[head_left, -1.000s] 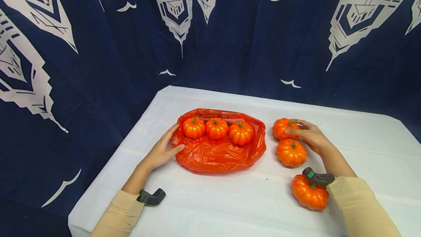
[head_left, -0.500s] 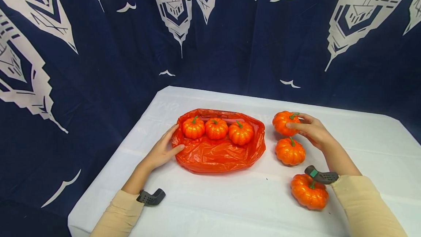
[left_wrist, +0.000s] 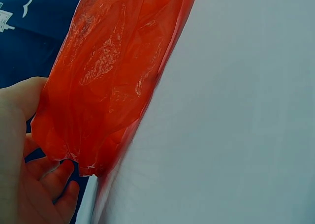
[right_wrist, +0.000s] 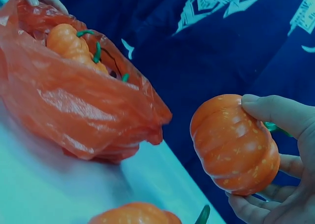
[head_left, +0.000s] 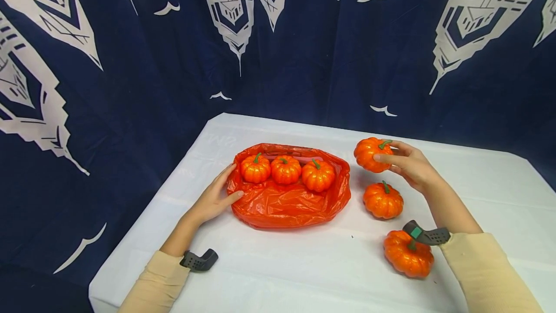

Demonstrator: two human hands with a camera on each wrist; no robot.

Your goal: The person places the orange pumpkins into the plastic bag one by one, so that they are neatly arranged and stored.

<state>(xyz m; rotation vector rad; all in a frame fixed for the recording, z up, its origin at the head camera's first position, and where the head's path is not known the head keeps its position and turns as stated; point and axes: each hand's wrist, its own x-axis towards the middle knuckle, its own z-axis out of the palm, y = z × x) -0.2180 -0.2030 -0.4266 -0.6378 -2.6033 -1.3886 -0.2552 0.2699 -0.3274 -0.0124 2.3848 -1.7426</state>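
An open red plastic bag [head_left: 282, 209] sits on the table with three small orange pumpkins [head_left: 285, 170] lined up inside. My left hand [head_left: 214, 201] rests at the bag's left end, thumb over the near side and fingers spread along the rim. In the left wrist view its fingers [left_wrist: 51, 182] show beside the crinkled end of the bag. My right hand [head_left: 410, 164] grips another orange pumpkin [head_left: 371, 154] between thumb and fingers, raised to the right of the bag. The right wrist view shows the held pumpkin [right_wrist: 234, 145] tilted, its green stem partly hidden by the thumb.
Two more pumpkins rest on the white table: one pumpkin [head_left: 383, 200] below the raised one, another pumpkin [head_left: 408, 255] nearer the front, partly under the right wrist camera [head_left: 427, 234]. A dark blue printed curtain [head_left: 304, 71] hangs behind the table [head_left: 278, 274].
My right hand has lifted its pumpkin from beside the other one, up and slightly left. The left hand and the bag have stayed in place.
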